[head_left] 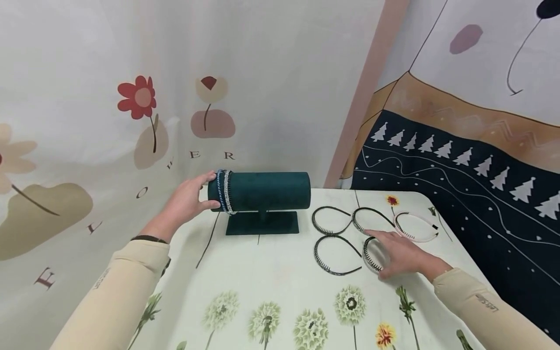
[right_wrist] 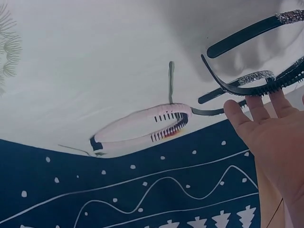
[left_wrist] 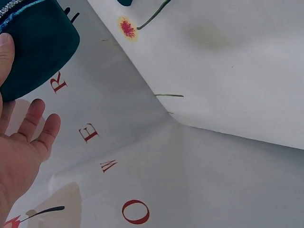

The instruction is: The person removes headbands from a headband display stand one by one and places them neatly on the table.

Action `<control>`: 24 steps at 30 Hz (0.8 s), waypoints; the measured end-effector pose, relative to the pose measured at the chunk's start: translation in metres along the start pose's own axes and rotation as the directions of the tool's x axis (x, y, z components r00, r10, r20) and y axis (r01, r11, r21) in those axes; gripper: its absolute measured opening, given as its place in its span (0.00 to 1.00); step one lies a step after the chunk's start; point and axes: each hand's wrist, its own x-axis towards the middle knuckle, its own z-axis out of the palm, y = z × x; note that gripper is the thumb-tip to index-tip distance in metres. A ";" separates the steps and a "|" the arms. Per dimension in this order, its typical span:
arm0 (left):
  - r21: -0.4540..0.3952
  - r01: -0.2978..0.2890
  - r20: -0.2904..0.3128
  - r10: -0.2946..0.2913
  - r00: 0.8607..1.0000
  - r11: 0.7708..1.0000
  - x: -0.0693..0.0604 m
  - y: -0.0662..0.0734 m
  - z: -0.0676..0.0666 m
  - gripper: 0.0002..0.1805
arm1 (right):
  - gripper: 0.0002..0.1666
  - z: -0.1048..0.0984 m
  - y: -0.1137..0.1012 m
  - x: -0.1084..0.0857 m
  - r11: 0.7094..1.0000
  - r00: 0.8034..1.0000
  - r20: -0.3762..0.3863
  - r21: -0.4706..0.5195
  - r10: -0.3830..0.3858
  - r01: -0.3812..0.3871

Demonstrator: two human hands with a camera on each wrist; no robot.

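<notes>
You appear to be at the pick-up step: steadying the stand with one hand while taking a headband with the other, seemingly to load it onto the roll. Your left hand [head_left: 187, 200] clasps the left end of the dark green display roll [head_left: 271, 190], thumb on the front and fingers over the far side, its outer fingers loose. A blue headband [head_left: 221, 192] and a silver headband [head_left: 227, 192] already sit around that end, side by side.

Your right hand [head_left: 404, 253], right of centre in the frame, grips the black toothed headband [head_left: 370, 258], thumb at its near side and fingers at its far side; in the right wrist view the thumb is hidden. Just beside it lie a glittery black headband [head_left: 321, 266], two plain black headbands [head_left: 318, 227] and a pink headband [head_left: 410, 237], so lift straight up before travelling.

The next move probably calls for carrying it left to the roll's bare right end, with its tips spread to pass over.

Your widest room is the white tabletop [head_left: 280, 262] in the lower middle of the frame. Mind the back edge close behind the stand base [head_left: 262, 224], and the slanting right edge beside the pink headband, where dark tree-printed fabric [head_left: 437, 194] begins.
</notes>
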 end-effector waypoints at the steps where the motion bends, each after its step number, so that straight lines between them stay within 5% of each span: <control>1: -0.001 -0.002 -0.001 0.002 1.000 1.000 0.000 0.000 0.000 0.51 | 0.76 0.000 0.000 0.000 1.000 1.000 0.002 -0.003 0.005 -0.005; 24: -0.001 0.002 -0.010 -0.002 1.000 1.000 0.001 -0.002 0.001 0.51 | 0.76 0.007 -0.001 0.002 1.000 0.999 0.044 -0.002 0.029 -0.029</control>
